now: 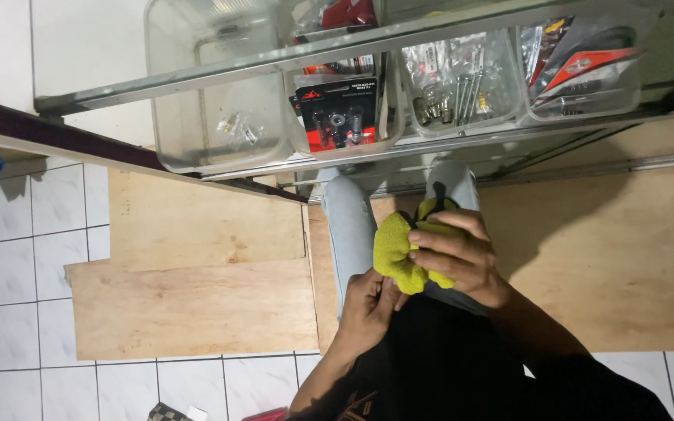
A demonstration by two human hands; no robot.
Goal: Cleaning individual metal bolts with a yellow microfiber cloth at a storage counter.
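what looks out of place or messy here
Little stands out. The yellow-green cloth is bunched between the right hand and left hand. The plywood sheets overlap unevenly on the tiled floor.

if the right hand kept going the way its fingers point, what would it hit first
The right hand points left across the picture, fingers wrapped over the yellow cloth. It already touches that cloth; just beyond lies the left hand, though depth is unclear.
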